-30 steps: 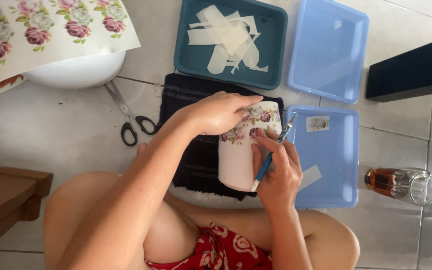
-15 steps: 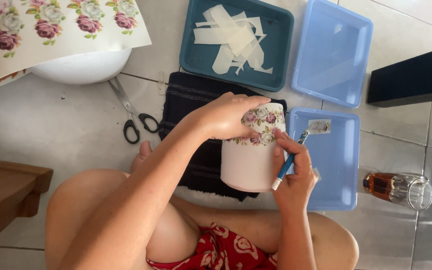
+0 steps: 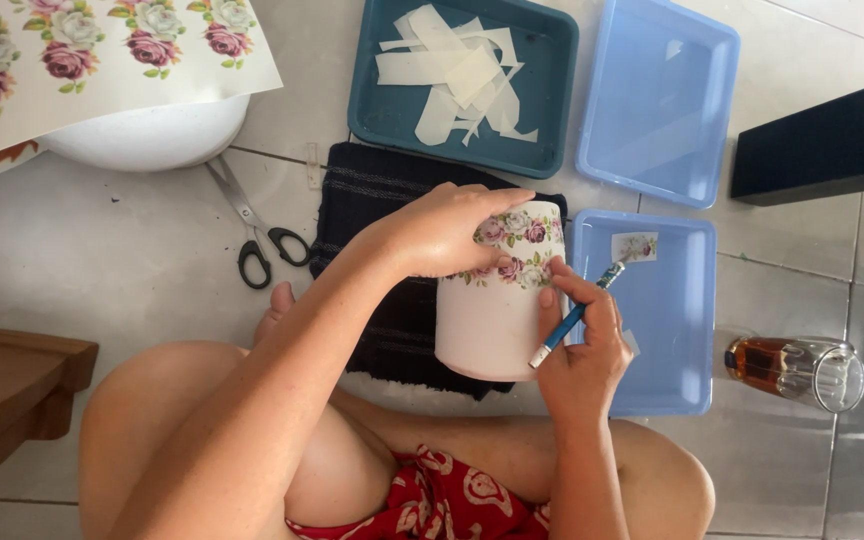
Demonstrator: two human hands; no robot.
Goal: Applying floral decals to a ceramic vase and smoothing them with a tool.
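A white cylindrical pot (image 3: 492, 320) with a band of rose pictures near its rim lies tilted over a black cloth (image 3: 382, 260) on the tiled floor. My left hand (image 3: 442, 232) rests on the pot's upper side, fingers pressed on the rose band. My right hand (image 3: 577, 345) is at the pot's right side and holds a thin blue brush (image 3: 577, 315), its tip pointing up and right toward a small rose cut-out (image 3: 635, 247) in a light blue tray (image 3: 692, 320).
A teal tray (image 3: 372, 100) with several white paper strips and a second light blue tray (image 3: 657, 100) sit beyond. Black-handled scissors (image 3: 252, 235), a rose-printed sheet (image 3: 102, 60) over a white bowl (image 3: 142, 140), a glass of amber liquid (image 3: 797, 370), a wooden stool (image 3: 7, 385).
The pot has been turned slightly and shifted left over the cloth. My right hand with the brush has moved from the pot's front to its right side.
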